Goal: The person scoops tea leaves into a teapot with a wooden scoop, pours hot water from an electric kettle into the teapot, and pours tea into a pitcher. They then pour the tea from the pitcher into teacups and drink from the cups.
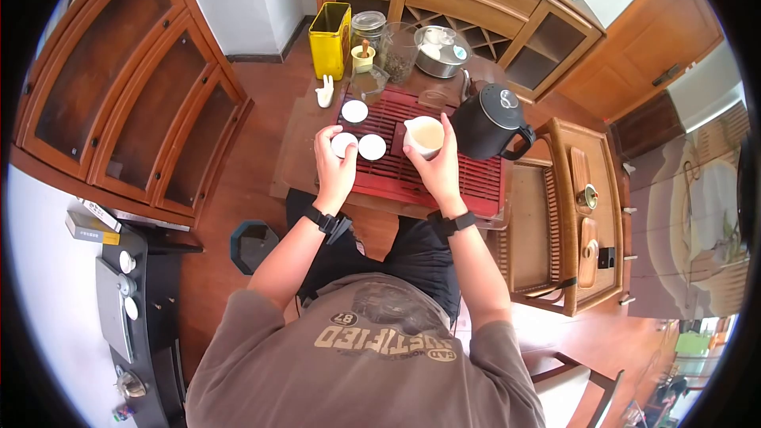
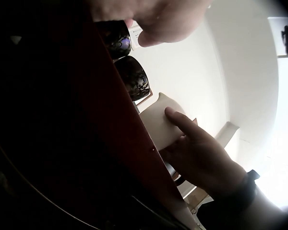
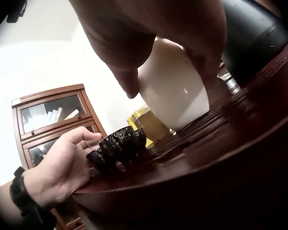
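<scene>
On the slatted red tea tray [image 1: 476, 182] stand several small cups, dark and patterned outside, white inside. The left hand [image 1: 334, 168] holds the left front cup [image 1: 343, 144] between thumb and fingers. Beside it, touching or nearly so, is another cup [image 1: 372, 147]; a further one [image 1: 354, 112] stands behind. The right hand [image 1: 436, 165] grips a white spouted pitcher [image 1: 426, 135] with pale liquid inside, thumb on one side and fingers on the other. In the right wrist view the pitcher [image 3: 173, 88] is low at the tray, its base at the slats.
A black kettle [image 1: 493, 120] stands right of the pitcher. Behind the tray are a yellow tin [image 1: 330, 41], glass jars [image 1: 399, 51] and a round metal pot [image 1: 441, 53]. A white figurine [image 1: 324, 92] is at the back left, a wicker cart [image 1: 527, 222] to the right.
</scene>
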Demonstrator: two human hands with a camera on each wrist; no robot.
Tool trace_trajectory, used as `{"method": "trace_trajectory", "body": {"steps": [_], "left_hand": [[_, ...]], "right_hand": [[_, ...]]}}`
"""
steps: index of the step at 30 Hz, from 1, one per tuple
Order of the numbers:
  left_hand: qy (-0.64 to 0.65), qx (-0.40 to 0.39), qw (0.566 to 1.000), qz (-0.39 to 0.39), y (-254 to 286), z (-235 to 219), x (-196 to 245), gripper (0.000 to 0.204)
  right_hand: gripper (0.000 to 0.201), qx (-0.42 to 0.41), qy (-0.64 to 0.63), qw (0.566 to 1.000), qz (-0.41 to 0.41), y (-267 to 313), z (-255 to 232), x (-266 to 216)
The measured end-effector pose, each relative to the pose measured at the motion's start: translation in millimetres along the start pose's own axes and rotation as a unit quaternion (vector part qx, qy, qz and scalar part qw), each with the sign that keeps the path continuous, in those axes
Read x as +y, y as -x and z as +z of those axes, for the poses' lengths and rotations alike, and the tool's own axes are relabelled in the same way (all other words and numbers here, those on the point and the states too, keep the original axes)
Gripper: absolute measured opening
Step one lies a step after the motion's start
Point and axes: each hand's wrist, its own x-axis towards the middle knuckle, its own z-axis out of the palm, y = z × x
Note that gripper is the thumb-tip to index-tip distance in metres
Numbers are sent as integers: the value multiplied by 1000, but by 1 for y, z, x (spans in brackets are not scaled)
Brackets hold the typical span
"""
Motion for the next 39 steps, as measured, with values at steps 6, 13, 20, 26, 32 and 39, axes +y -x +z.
{"method": "trace_trajectory", "body": {"steps": [6, 13, 20, 26, 32, 39], "left_hand": [[-2, -15, 1000, 0, 0, -2, -1, 37], [29, -31, 999, -14, -1, -2, -1, 40], [63, -48, 996, -31, -4, -4, 7, 38], [31, -62, 998, 0, -3, -12, 9, 43], [-34, -123, 992, 14, -4, -27, 24, 53], [-99, -146, 984, 33, -4, -32, 21, 62]], "right_hand": [[99, 54, 46, 997, -10, -4, 8, 5], [93, 60, 120, 990, -53, 9, 0, -18], [67, -94, 95, 982, -135, 33, 10, -50], [71, -142, 93, 978, -118, 18, 54, -41], [66, -139, 94, 982, -90, 13, 55, -36], [68, -116, 96, 986, -65, 30, 32, -32]]}}
